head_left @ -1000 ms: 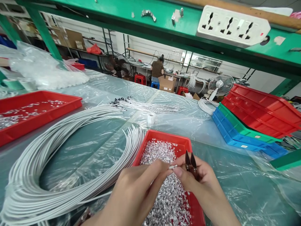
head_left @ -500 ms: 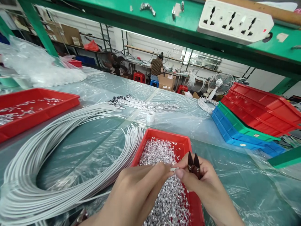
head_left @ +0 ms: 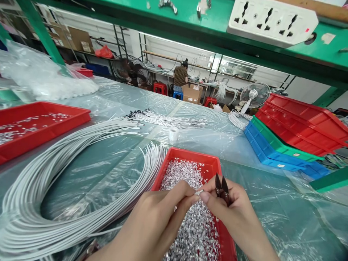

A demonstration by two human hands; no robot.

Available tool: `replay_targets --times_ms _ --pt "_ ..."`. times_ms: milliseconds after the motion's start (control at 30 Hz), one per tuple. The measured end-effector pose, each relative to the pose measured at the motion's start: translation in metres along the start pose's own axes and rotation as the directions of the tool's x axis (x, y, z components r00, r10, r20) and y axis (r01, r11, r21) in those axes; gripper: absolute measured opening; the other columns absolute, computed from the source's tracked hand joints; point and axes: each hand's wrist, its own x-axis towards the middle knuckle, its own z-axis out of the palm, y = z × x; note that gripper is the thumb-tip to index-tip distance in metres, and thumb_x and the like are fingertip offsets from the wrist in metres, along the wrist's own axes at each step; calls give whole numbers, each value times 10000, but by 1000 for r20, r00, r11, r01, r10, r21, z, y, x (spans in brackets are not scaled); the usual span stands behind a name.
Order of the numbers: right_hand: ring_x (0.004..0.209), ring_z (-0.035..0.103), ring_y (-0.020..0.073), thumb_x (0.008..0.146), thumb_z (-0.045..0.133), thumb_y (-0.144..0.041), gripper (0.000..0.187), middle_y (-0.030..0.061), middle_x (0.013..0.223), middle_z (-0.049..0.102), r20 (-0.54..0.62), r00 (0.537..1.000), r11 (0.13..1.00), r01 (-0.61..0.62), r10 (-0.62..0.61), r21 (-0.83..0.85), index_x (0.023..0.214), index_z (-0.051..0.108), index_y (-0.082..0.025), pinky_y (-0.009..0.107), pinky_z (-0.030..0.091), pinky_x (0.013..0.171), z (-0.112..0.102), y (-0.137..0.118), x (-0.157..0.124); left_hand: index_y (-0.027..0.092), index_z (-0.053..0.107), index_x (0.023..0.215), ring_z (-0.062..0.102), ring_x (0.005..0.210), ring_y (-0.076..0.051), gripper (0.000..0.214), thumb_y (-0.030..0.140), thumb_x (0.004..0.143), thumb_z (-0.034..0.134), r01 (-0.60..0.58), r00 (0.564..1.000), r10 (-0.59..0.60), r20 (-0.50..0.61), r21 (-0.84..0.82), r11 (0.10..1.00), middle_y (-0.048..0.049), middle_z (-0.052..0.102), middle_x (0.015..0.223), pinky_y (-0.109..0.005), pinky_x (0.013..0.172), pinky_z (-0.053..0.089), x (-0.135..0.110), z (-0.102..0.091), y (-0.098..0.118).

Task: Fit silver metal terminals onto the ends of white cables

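My left hand point(head_left: 160, 214) and my right hand point(head_left: 231, 210) meet fingertip to fingertip over a red tray point(head_left: 210, 163) heaped with several small silver metal pieces point(head_left: 190, 224). Between the thumbs and forefingers of both hands sits a tiny white and silver piece point(head_left: 199, 193). My right hand also holds dark thread snips point(head_left: 221, 188), blades pointing up. A big coil of white cables point(head_left: 54, 188) lies to the left, its cut ends beside the tray. One thin cable runs from under my left hand toward the coil.
A second red tray point(head_left: 40, 123) with a few metal bits sits far left. Stacked blue, green and red trays point(head_left: 288, 141) lean at the right. A small white tape roll point(head_left: 174, 134) and another cable bundle point(head_left: 168, 119) lie beyond. A green shelf with a power strip point(head_left: 272, 21) hangs overhead. A person works far back.
The hands stay pinched together over the tray, with only slight finger shifts. The view has drifted a little.
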Motion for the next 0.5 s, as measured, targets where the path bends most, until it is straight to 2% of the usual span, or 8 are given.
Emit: replay_targets --times_ms 133,300,400,500 --pt "470 183 95 771 618 -203 65 -94 520 271 -4 1000 1000 -11 11 3 709 614 -221 244 170 437 0 -1 1 197 536 823 555 431 -102 207 240 949 377 -5 1000 5 24 -3 1000 42 604 544 -194 424 393 2 -3 2" --pt "493 229 100 786 613 -224 55 -82 544 307 51 998 999 -24 26 -34 733 628 -216 245 182 449 -3 -5 1 197 550 812 558 441 -102 210 265 943 400 34 999 -34 10 -28 999 41 609 552 -193 439 412 2 -3 2" --pt "496 251 101 785 618 -237 52 -75 550 346 40 998 999 -41 43 -35 740 632 -216 247 191 454 -4 -6 1 198 546 815 564 453 -104 212 273 946 397 59 998 -59 0 -24 998 42 612 560 -198 449 412 0 0 0" --pt "500 265 105 782 614 -232 71 -69 546 361 25 999 998 -39 40 -39 714 630 -216 249 194 454 -4 -5 2 195 556 837 561 457 -106 212 261 948 388 31 999 -30 -25 11 999 33 616 575 -204 459 413 -1 3 -1"
